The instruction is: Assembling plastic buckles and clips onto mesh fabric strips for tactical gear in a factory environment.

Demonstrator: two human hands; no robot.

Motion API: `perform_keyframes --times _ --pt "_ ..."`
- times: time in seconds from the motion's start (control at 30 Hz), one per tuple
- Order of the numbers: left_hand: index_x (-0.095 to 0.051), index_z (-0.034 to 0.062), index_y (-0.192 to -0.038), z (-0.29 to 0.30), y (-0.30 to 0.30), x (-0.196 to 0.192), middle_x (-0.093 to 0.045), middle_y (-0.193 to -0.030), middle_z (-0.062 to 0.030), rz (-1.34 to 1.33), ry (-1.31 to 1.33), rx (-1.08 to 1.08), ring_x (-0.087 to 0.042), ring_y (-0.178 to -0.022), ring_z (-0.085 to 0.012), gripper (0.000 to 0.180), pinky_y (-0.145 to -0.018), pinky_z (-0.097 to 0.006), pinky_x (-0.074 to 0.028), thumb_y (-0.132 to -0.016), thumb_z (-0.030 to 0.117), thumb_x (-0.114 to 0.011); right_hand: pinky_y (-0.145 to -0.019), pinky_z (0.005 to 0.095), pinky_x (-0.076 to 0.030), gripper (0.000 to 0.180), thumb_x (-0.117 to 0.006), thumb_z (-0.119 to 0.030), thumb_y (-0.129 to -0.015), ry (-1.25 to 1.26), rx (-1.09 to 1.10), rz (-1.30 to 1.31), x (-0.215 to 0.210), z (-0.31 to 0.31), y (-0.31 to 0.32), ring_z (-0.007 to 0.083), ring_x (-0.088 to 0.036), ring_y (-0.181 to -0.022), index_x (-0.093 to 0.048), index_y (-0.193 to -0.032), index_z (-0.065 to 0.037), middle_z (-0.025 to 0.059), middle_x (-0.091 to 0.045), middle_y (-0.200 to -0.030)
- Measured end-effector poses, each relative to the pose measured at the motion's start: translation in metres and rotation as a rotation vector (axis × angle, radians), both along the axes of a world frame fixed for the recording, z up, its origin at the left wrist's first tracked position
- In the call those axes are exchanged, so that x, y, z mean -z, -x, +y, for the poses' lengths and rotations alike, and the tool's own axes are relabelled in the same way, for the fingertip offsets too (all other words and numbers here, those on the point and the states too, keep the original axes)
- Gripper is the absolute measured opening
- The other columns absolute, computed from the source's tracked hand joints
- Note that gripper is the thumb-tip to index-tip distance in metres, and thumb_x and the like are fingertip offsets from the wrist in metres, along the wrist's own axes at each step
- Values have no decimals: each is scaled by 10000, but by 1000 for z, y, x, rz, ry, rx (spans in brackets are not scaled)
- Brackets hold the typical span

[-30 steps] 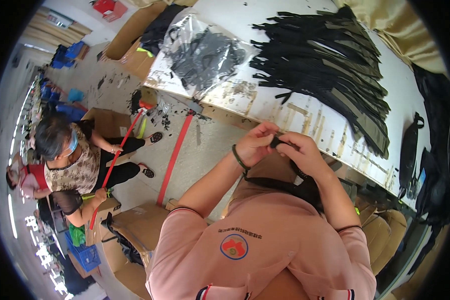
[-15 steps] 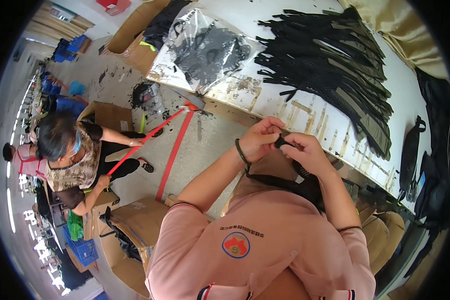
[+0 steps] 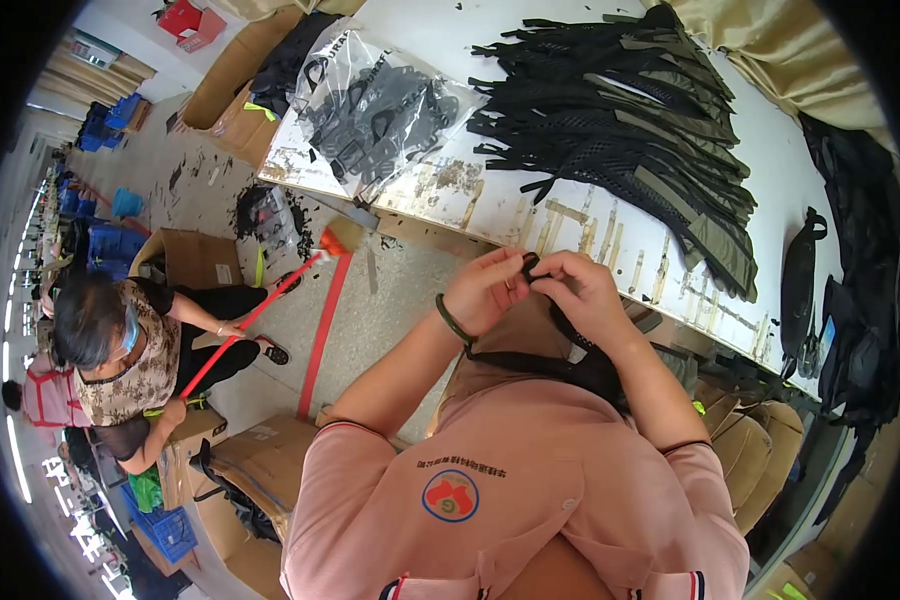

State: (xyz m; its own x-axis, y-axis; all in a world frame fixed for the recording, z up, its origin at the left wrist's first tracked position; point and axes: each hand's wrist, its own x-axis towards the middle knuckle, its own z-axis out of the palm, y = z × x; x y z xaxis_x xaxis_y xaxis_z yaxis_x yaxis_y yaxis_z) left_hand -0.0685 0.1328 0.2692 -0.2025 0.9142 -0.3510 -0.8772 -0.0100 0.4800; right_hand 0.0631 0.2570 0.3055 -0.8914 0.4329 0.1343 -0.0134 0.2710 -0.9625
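"Black strap piece (image 3: 532, 268), head view: it is held up between 2 bare hands in front of the person's body, near the edge of the white table (image 3: 780, 170)."

"And the grip on each side?"

"Closed together on it. The left hand (image 3: 487, 290), with a dark bangle (image 3: 451, 319) at its wrist, clamps the piece between thumb and fingertips; the right hand (image 3: 582, 295) pinches it from the other side. Fingers hide much of the piece, so its full shape cannot be told."

"How would it handle?"

"Light, by the look of it, and probably soft and pliable if it is webbing. Nothing suggests it is fragile. Slipping seems a minor risk; smallness looks the greater difficulty."

"Where to take hold?"

"At 2 opposite sides, judging from here, with thumb and fingertip. A black band (image 3: 595, 375) lies below, at the person's waist; whether it joins the piece cannot be told."

"What surrounds the hands?"

"On the table, a fanned stack of black and olive straps (image 3: 620, 130) beside a clear plastic bag (image 3: 380, 120) of dark parts. At left, a co-worker (image 3: 125, 360) in a patterned top grasps a red-handled broom (image 3: 282, 289)."
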Motion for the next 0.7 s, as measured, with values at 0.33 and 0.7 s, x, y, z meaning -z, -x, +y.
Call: perform_keyframes --times 0.33,0.7 --pt "-532 46 -914 8 -19 4 -585 -787 -11 591 95 -157 -537 -659 -62 50 -577 -195 -445 -896 84 -560 -585 197 -405 130 -649 12 -767 309 -41 -129 -1 -4 -14 68 -503 -640 -593 -868 -46 -16 -551 -716" --pt "-562 15 -915 2 -26 -1 -602 -824 -19 885 36 -136 -560 -735 -65 68 -656 -205 -463 -862 38 -598 -605 189 -449 247 -625 101 -740 788 107 -96 14 -5 -13 72 -548 -654 -472 -869 -46 15 -560 -716"
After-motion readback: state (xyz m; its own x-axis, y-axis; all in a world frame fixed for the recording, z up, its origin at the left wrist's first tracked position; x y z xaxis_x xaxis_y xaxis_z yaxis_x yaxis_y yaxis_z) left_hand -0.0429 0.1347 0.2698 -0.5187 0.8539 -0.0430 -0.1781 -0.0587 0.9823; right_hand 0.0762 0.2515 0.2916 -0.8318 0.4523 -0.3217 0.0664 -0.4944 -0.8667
